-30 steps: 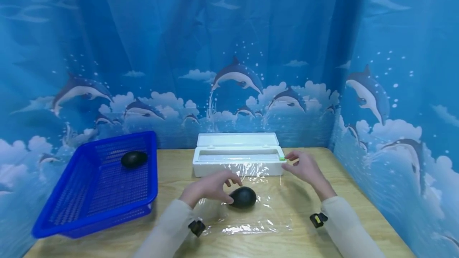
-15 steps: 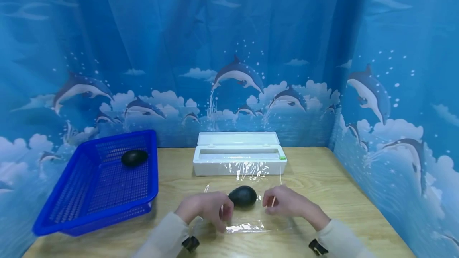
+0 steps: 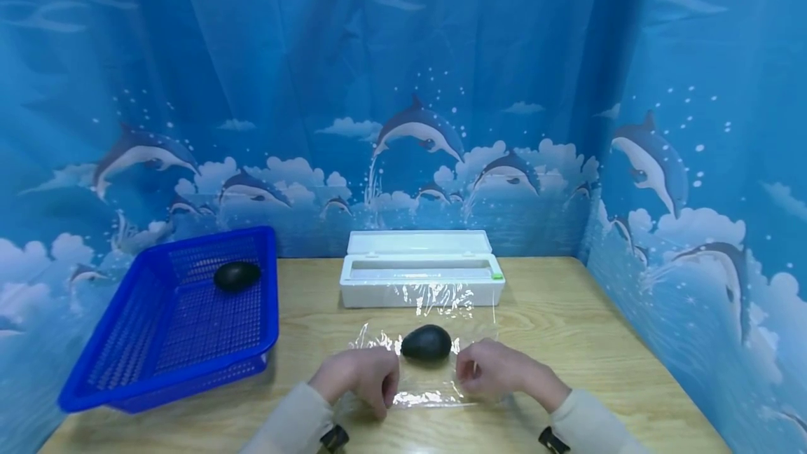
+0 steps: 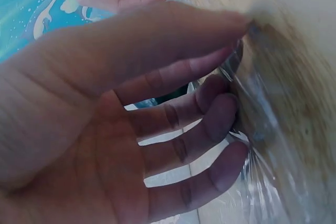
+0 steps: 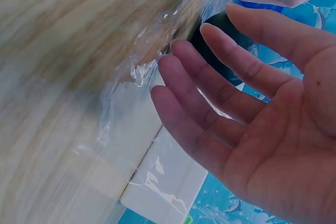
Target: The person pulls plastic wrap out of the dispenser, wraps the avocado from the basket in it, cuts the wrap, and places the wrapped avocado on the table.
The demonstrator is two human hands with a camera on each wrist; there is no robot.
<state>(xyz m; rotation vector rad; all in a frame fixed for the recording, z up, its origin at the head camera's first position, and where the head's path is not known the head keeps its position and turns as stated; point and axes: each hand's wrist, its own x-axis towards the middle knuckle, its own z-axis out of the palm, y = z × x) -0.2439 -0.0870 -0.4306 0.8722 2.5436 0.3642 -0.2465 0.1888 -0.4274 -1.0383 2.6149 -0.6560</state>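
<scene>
A dark avocado point(image 3: 426, 343) lies on a sheet of cling film point(image 3: 429, 399) spread on the table. The film runs from a white cling film box point(image 3: 422, 296) behind it. Left of the avocado, my left hand point(image 3: 368, 374) pinches the film's near left part between thumb and index finger; in the left wrist view the film point(image 4: 262, 182) creases away from the fingertips. On the avocado's right, my right hand point(image 3: 497, 370) has its fingers loosely bent and apart in the right wrist view, with their tips at the film point(image 5: 139, 74). Neither hand touches the avocado.
A blue plastic basket point(image 3: 274, 293) stands at the left with a second avocado point(image 3: 237, 276) inside. The box's lid point(image 3: 418, 242) is raised, and a green slider point(image 3: 497, 276) sits at its right end. A dolphin-print curtain point(image 3: 403, 54) surrounds the wooden table point(image 3: 586, 328).
My right hand has come from the box's right end toward me, to beside the avocado. The left hand has left the avocado and moved to the film's near left part.
</scene>
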